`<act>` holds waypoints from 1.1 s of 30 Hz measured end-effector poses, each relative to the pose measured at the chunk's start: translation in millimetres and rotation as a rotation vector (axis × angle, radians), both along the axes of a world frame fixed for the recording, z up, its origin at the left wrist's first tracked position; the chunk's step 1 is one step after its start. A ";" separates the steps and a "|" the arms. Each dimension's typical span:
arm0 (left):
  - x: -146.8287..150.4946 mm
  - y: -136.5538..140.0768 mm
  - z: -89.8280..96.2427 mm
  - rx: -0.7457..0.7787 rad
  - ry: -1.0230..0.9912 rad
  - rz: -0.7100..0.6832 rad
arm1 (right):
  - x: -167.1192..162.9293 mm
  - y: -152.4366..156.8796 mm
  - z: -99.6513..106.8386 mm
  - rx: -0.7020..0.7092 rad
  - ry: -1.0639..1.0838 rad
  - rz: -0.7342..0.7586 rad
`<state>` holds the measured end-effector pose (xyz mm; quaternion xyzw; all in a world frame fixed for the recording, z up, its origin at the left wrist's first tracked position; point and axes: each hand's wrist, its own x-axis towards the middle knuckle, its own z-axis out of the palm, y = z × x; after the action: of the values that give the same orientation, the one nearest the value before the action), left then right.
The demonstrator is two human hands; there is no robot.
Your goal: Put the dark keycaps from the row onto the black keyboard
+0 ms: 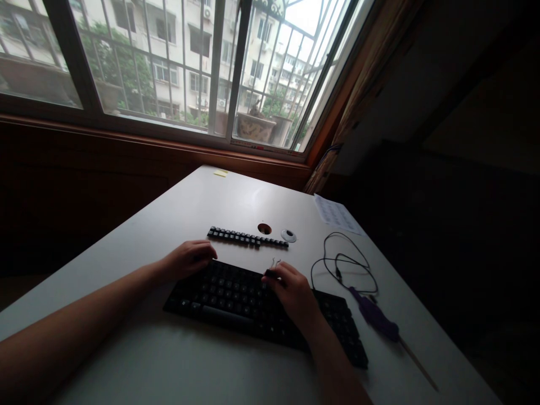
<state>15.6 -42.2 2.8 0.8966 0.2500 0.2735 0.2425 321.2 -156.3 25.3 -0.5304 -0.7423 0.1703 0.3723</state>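
If our right hand, pinching the wire-pronged piece, slackens, we could drop it onto the keyboard; left hand's grip unclear.

Head view, forward (and downward)

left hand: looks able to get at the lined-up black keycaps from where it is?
Probably yes: the left hand is at the far left corner of the keyboard, close to the left end of the keycaps, with nothing visible standing between.
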 end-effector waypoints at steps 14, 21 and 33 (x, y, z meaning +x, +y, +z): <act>-1.7 4.1 -6.4 0.066 -0.034 -0.059 | 3.6 8.2 -28.6 0.010 0.247 -0.072; -2.6 6.2 -10.4 0.066 -0.033 -0.046 | 2.4 8.3 -23.6 0.013 0.199 -0.069; -2.2 6.5 -9.6 0.049 -0.041 -0.050 | -2.0 7.7 -17.8 0.106 0.095 -0.028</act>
<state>13.4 -35.7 -6.7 0.9024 0.2158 0.2919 0.2322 319.2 -148.6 7.5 -0.5115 -0.7245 0.1505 0.4368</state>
